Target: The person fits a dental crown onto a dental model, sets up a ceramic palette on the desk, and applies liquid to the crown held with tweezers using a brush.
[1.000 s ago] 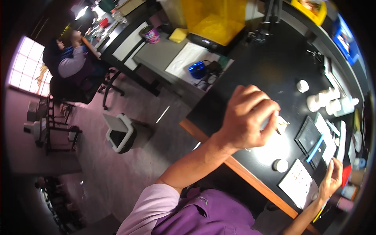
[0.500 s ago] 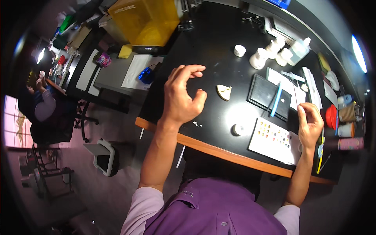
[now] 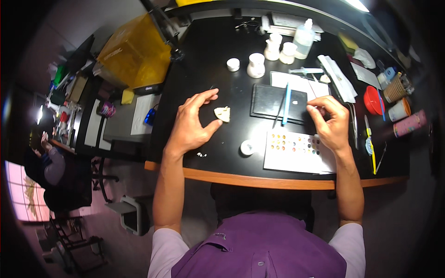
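Note:
My left hand (image 3: 194, 123) is open on the black desk, fingers spread around a small cream, wedge-shaped piece (image 3: 222, 112), its thumb tip close to that piece. My right hand (image 3: 331, 125) is curled at the right end of a black rectangular pad (image 3: 266, 102), holding something dark and small that I cannot make out. A light-blue pen-like tool (image 3: 286, 106) and a dark thin tool lie across the pad. Below it is a white card with rows of colored dots (image 3: 287, 160). A small white pot (image 3: 247, 147) stands left of the card, and tiny white bits (image 3: 201, 154) lie nearby.
White jars (image 3: 256, 66), a clear bottle (image 3: 304, 39), a red bowl (image 3: 373, 99), cups and a yellow-handled tool (image 3: 371, 150) occupy the back and right. A yellow box machine (image 3: 125, 60) stands left. A seated co-worker (image 3: 53, 173) is at the left bench, a bin (image 3: 134, 215) on the floor.
The view has swung round, squaring up the desk. My left hand has come down from a raised, curled pose to spread by the cream piece. My right hand has moved inward to the pad.

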The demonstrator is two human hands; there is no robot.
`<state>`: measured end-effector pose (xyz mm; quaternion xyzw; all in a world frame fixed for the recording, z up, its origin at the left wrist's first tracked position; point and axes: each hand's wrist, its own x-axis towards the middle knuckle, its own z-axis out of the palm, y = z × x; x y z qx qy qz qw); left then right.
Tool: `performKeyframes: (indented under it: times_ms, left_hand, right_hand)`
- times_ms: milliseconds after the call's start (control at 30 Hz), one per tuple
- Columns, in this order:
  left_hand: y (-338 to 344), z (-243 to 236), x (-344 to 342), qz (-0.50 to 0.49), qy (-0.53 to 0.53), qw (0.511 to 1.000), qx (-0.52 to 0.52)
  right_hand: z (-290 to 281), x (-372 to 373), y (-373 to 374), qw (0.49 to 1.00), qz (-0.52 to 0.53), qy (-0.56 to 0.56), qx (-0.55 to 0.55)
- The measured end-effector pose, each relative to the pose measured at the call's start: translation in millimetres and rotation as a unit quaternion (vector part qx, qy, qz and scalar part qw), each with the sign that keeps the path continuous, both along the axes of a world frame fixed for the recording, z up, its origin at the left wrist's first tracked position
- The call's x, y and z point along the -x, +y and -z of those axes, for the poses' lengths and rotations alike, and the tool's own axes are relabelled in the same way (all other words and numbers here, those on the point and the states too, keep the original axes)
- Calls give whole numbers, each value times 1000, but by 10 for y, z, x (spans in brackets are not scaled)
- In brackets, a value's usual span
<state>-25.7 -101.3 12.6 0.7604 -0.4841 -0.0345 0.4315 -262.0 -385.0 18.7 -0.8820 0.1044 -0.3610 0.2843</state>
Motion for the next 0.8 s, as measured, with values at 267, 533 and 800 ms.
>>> performKeyframes:
  times_ms: [267, 533, 800]
  left_hand:
    - [-768, -552, 173, 103, -61, 991, 65]
    - [-1194, -253, 414, 175, -101, 973, 114]
    - [-1180, -107, 393, 129, -102, 982, 93]
  right_hand:
    - [117, -16, -10, 998, 3, -11, -59]
    - [97, -63, 24, 995, -33, -38, -91]
    - [66, -41, 75, 993, -43, -46, -96]
